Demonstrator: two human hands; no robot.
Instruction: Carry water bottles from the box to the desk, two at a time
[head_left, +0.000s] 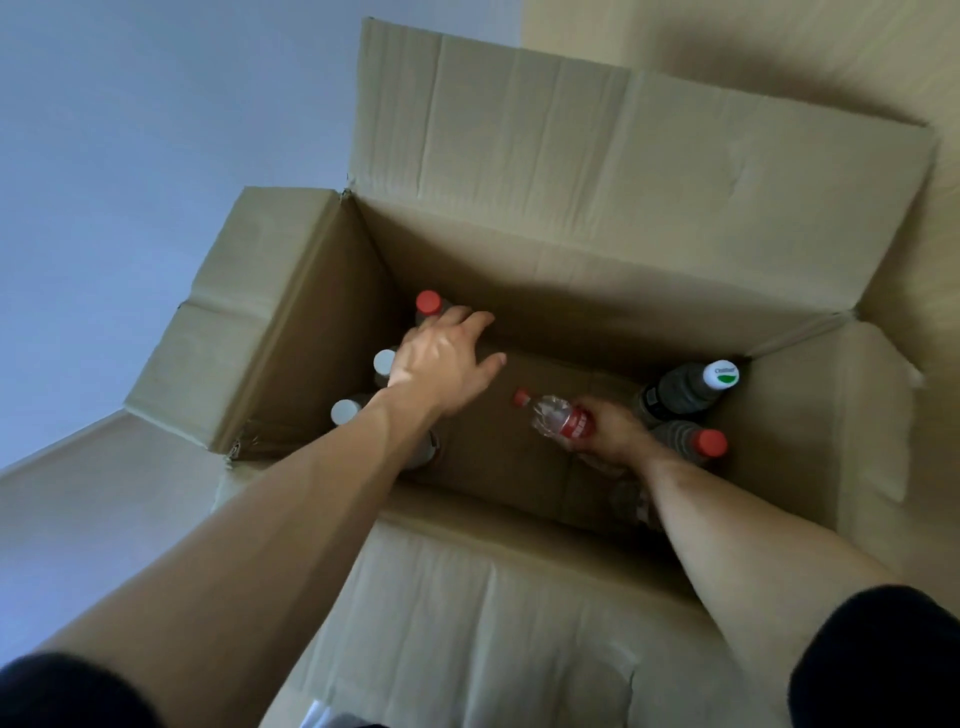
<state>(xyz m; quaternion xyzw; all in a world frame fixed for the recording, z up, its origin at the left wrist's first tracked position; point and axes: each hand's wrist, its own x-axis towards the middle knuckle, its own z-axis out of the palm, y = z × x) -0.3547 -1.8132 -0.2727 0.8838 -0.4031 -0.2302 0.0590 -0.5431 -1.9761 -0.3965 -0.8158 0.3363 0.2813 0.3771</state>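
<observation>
Inside the cardboard box (571, 270), right hand (615, 434) grips a crinkled, probably near-empty red-label bottle (563, 418) at mid-body, light and crushable, while left hand (441, 358), fingers spread and empty, reaches toward an upright red-capped bottle (428, 302), best taken below the cap.

Tan cardboard box (519, 156) — red caps (428, 302), white caps (384, 360), a white-and-green cap (720, 374) — red-labelled clear bottle (561, 418).

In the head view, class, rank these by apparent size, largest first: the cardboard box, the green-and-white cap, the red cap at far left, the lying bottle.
1. cardboard box
2. lying bottle
3. green-and-white cap and red cap at far left: too alike to rank.
</observation>
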